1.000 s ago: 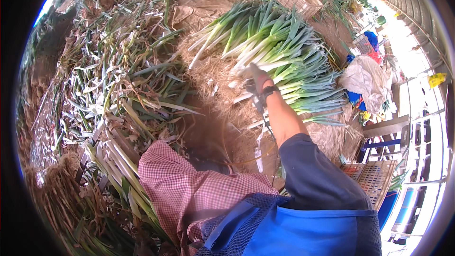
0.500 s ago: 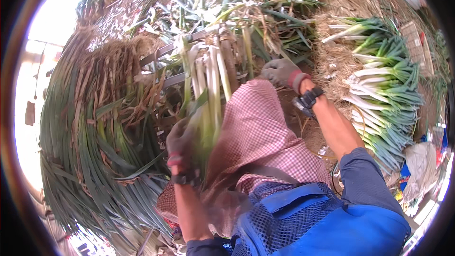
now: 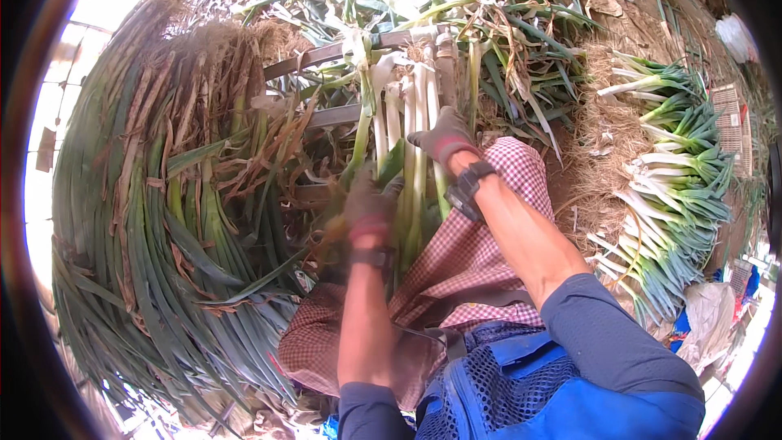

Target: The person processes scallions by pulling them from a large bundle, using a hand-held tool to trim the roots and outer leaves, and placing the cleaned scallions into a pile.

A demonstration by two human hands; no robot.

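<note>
A handful of long green onions (image 3: 418, 102) with white stems lies in front of me, roots away and green parts toward my lap. My right hand (image 3: 446, 138), in a grey and red work glove, is at the white stems on the bunch's right side, fingers curled against a stem. My left hand (image 3: 372, 205), gloved too, is beside the green lower part of the bunch; motion smears its fingers and the leaves next to it. Under the root ends stands a rack of metal bars (image 3: 334, 116).
A tall heap of untrimmed green onions (image 3: 163, 220) fills the left. Stripped leaves (image 3: 505, 8) litter the far side. At the right, cleaned green onions (image 3: 672, 171) lie in a row on straw (image 3: 599, 138), beside a plastic crate (image 3: 731, 126). My checkered apron (image 3: 513, 187) covers my lap.
My right hand has moved left from beside the bunch onto its stems. My left hand has shifted up and right along the green part. The whole view has shifted slightly.
</note>
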